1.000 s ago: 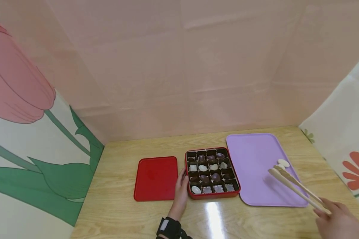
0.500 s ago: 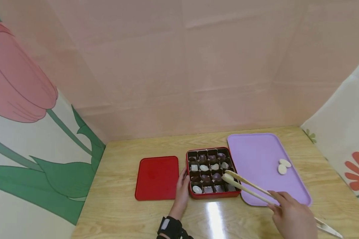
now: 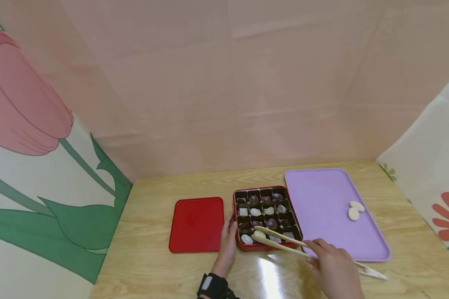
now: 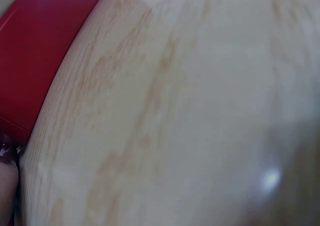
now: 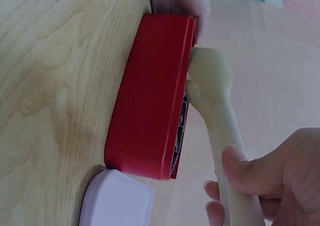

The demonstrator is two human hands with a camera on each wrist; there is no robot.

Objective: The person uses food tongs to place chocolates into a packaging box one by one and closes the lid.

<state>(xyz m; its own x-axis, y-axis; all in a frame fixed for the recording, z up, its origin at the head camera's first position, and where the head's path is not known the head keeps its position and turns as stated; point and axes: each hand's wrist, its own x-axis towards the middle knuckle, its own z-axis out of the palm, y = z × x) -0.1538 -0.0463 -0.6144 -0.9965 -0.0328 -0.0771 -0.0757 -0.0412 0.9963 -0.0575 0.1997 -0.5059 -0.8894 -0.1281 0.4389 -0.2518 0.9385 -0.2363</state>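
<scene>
A red box [image 3: 267,247] with a black divided insert stands mid-table, its small compartments holding white, dark purple and greyish pebble-like pieces. My left hand [image 3: 227,241] rests along the box's left side, fingers fairly straight against the wall. In my right hand [image 3: 331,265] I grip long pale tongs [image 3: 284,246], thumb pressing one arm, as the right wrist view shows. The tong tips reach over the front row, with a whitish piece [image 3: 260,234] between them. Beside it, a white oval piece [image 3: 247,239] lies in the front left compartment.
Right of the box lies a lilac tray [image 3: 318,191], close against it, with a white pebble [image 3: 357,206] and another pebble [image 3: 353,214] near its right edge. A flat red lid [image 3: 196,224] lies to the left. Printed cloth rises behind and at both sides.
My right hand has swung left with the tongs, from the pebbles on the lilac tray to over the box's front row. My left hand stays at the box's left side.
</scene>
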